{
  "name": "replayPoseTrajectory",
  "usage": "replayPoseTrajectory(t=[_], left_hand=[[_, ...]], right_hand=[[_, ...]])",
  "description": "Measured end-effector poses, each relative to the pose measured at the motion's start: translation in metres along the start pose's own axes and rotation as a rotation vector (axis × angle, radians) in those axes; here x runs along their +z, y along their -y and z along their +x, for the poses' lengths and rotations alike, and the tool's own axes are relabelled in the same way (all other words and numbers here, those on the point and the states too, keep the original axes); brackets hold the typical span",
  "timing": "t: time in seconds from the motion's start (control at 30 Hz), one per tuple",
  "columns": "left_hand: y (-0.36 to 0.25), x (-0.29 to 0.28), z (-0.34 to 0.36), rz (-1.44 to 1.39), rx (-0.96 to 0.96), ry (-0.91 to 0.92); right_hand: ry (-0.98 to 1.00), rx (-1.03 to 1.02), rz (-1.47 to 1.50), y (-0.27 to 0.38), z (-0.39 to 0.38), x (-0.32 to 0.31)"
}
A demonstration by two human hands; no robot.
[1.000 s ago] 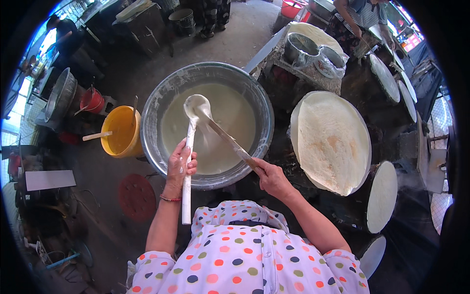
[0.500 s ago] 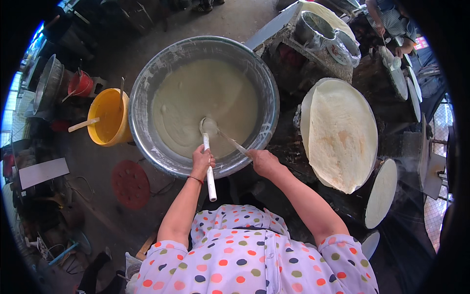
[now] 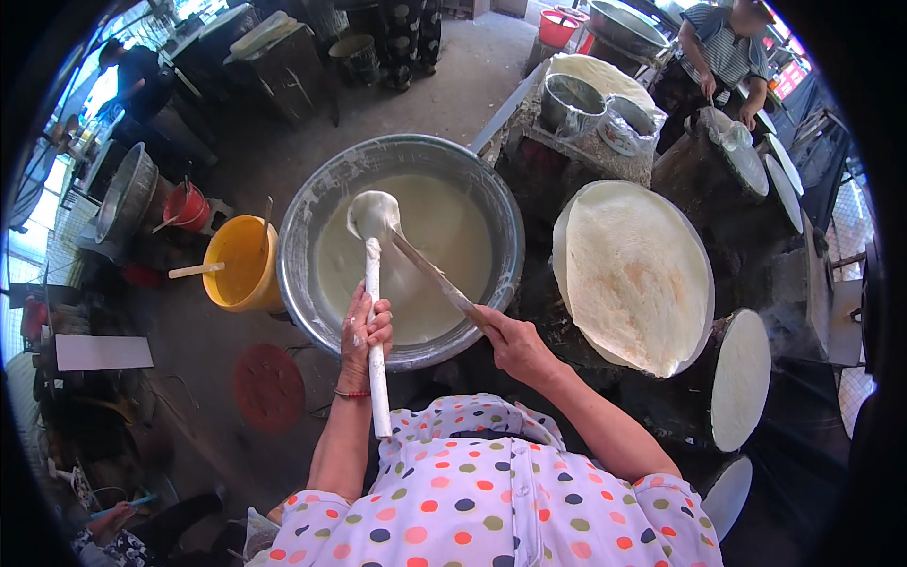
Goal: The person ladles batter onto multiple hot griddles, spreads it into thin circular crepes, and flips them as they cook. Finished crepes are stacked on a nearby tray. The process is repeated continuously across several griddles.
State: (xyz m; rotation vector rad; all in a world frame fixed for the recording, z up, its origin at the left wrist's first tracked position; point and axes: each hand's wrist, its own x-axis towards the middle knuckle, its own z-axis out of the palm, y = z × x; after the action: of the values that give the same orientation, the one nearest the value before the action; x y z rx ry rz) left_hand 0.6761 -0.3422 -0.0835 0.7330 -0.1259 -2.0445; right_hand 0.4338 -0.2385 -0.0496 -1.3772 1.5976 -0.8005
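Note:
My left hand (image 3: 365,331) is wrapped round the white handle of a ladle (image 3: 375,214). The ladle's batter-coated bowl is raised over a wide metal basin (image 3: 507,269) of pale, creamy batter (image 3: 430,317). In my right hand (image 3: 520,348) is a long wooden spatula (image 3: 436,276), slanting up to the left. Its far end meets the ladle's bowl. What the bowl holds is hard to make out. To the right of my right hand lies a large, thin round pancake (image 3: 638,274) on a round griddle, pale with a browned patch.
A yellow bucket (image 3: 274,269) with a wooden-handled tool stands left of the basin, a red bucket (image 3: 186,207) beyond. Pots (image 3: 570,102) sit on a ledge at the far right. More round griddles (image 3: 741,378) line the right, where another person (image 3: 727,47) works. A red stool (image 3: 268,387) is at left.
The ladle has come up out of the batter, with the spatula raised along with it. My view has tilted up, showing more of the far room.

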Motion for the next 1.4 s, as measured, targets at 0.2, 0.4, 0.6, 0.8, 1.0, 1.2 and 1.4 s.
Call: replayPoseTrajectory(t=[0.2,0.4,0.6,0.8,1.0,1.2,1.4], left_hand=[[-0.047,0.080,-0.017,0.342,0.298,0.158],[-0.096,0.176,-0.056,0.830,0.807,0.268],[-0.098,0.138,-0.035,0.600,0.485,0.146],[-0.063,0.108,-0.010,0.073,-0.235,0.267],[-0.016,0.191,0.004,-0.044,-0.783,0.419],[0.135,0.253,-0.029,-0.126,-1.271,0.434],[0.310,0.279,-0.141,-0.064,-1.724,0.265]], right_hand=[[-0.160,-0.228,0.018,0.051,0.018,-0.019],[-0.306,-0.395,0.025,0.109,0.039,-0.038],[-0.535,-0.395,-0.270,0.069,0.051,-0.027],[-0.735,-0.377,-0.463,-0.010,0.014,-0.038],[-1.149,-0.233,-0.668,-0.041,-0.058,-0.058],[-1.490,0.091,-0.639,-0.067,-0.224,-0.040],[-1.835,0.445,-0.628,-0.103,-0.397,0.040]])
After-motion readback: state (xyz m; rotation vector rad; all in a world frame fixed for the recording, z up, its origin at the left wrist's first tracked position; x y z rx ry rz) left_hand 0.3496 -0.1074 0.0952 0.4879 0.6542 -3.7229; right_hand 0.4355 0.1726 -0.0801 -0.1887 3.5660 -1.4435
